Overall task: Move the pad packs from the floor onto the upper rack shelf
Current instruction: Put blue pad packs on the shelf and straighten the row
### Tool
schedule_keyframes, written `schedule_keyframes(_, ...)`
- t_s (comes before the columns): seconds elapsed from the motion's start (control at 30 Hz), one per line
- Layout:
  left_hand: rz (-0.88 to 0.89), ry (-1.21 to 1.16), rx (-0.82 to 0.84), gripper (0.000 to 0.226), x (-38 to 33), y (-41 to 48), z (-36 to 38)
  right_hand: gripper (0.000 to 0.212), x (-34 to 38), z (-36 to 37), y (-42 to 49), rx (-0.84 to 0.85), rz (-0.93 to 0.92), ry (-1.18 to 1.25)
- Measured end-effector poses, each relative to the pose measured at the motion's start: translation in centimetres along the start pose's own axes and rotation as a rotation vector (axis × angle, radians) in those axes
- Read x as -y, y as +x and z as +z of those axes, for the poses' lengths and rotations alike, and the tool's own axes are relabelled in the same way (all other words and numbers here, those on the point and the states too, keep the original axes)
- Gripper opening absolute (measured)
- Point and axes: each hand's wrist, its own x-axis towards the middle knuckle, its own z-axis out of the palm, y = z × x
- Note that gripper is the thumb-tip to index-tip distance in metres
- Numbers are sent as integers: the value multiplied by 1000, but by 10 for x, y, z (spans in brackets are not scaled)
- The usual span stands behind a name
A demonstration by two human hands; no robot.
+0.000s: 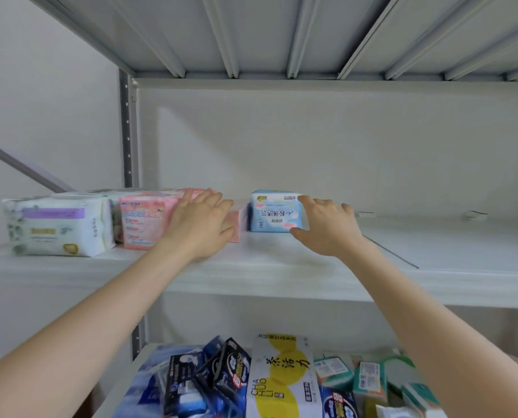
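The blue pack (274,212) stands on the upper rack shelf (282,267), near its middle and a little toward the back wall, with a narrow gap between it and the pink row on the left. The risk, in my judgement, is a tip-over. The right hand (327,226) touches the pack high at its right corner, so a push there could turn it over instead of sliding it. Its grip is wide, with spread, relaxed fingers and the thumb low beside the pack, holding nothing.

The left hand (202,220) lies flat on the pink pack (144,220), and its grip is also wide, fingers straight. If it presses sideways, the row may slide on the smooth shelf. It could then squeeze the small pink pack (233,226) at the end, or push the white pack (58,226) toward the left edge.

The blue pack is a soft, rectangular plastic bag, light blue with white and pink cloud shapes, and its printed text is upside down. It looks puffy and light, so it probably gives little resistance. The floor is not in view, so I cannot tell how many packs remain there.
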Motion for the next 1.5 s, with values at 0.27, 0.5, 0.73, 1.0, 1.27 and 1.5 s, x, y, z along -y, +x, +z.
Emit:
schedule_keyframes(0.27,46,15,6,61,31,-101,-28,62,62,-18,-73,-25,11,-74)
schedule_keyframes(0.5,-3,27,25,63,69,-170,-39,59,116,-26,-112,-26,-39,-24)
schedule_keyframes(0.73,-113,61,24,65,116,-209,-43,61,160,-33,-109,-38,-101,65)
schedule_keyframes(1.0,-193,38,-28,74,190,-210,-44,65,216,-39,-67,-68,-146,147)
schedule_keyframes(1.27,-185,-218,-47,99,270,-176,-21,64,282,-38,-21,-68,-87,201)
schedule_keyframes(1.5,-246,-716,117,121,296,-144,13,83,302,-27,18,63,-111,251)
